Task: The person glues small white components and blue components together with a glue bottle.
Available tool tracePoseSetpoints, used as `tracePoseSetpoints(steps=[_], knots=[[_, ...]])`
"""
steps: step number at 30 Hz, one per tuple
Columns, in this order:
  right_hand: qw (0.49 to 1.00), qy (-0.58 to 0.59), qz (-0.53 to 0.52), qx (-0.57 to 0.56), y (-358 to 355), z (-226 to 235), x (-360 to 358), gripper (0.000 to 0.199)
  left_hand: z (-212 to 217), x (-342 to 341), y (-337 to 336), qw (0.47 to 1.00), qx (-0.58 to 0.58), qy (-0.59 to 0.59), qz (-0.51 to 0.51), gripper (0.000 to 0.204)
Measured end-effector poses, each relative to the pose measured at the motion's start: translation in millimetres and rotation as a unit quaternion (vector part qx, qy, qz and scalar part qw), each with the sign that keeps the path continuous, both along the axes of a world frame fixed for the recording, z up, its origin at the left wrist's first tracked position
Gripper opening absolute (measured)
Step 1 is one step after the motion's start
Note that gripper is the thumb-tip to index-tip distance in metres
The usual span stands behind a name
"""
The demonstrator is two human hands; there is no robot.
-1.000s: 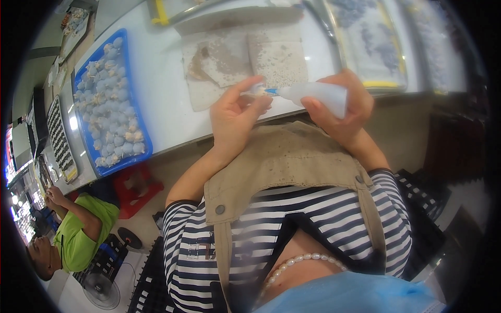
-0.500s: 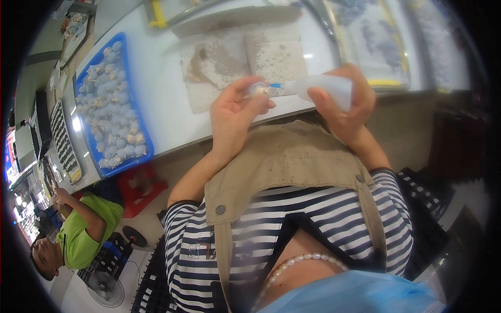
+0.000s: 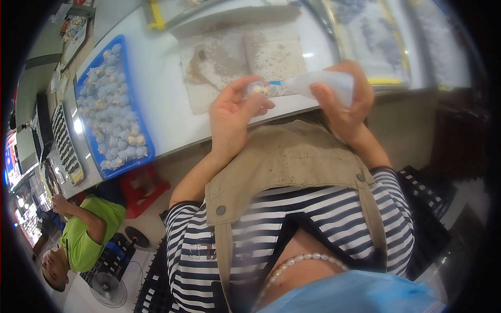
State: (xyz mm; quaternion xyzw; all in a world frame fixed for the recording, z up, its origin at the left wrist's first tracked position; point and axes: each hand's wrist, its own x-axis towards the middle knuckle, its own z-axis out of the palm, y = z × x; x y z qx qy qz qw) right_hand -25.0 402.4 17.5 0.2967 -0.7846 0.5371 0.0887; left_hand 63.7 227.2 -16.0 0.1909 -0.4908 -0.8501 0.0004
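in two hands (image 3: 229, 111) (image 3: 350, 116), one bottle (image 3: 302, 83), one small piece (image 3: 257, 89)

We seem to be in a workshop: a long bench (image 3: 169, 112), a tray (image 3: 128, 167) heaped with like pieces (image 3: 109, 109), our apron (image 3: 282, 161), a co-worker (image 3: 91, 229) further along

I watch through one fisheye, the left of a side-by-side pair on the wearer's head, facing steeply down the chest. The tan cloth apron with dark round studs (image 3: 292, 161) sits mid-view. Below the apron, a pale-blue face mask (image 3: 355, 292) crosses the lower edge, nearest my lens. Just above the apron come the bare left hand (image 3: 235, 109) and bare right hand (image 3: 347, 94), then the glossy white desk (image 3: 167, 104). Far left of the apron, a person in a lime-green shirt (image 3: 91, 229) appears sideways, farther off.
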Motion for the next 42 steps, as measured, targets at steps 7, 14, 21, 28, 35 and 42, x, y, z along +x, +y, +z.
tracePoseSetpoints(steps=[7,14,21,28,35,42], knots=[[0.984,-0.124,-0.082,-0.095,-19,-50,-26,0.019,0,0,-1,0.997,0.07,0.002,-0.013,0.034],[0.991,-0.076,-0.062,0.087,-9,-62,-42,0.017,5,-1,-21,0.912,0.362,0.139,-0.133,0.041],[0.924,0.145,-0.246,0.255,105,-49,-122,0.017,6,-11,-3,0.967,0.241,-0.016,-0.08,0.033],[0.898,-0.02,-0.263,0.352,136,-51,-125,0.023,7,-17,16,0.97,0.216,-0.046,-0.099,0.032],[0.968,-0.225,-0.107,0.026,103,-29,-86,0.018,5,-22,26,0.991,0.1,-0.024,-0.088,0.039],[0.728,-0.628,0.19,-0.2,28,-17,-5,0.015,5,-21,33,0.994,0.007,0.1,-0.048,0.047]])
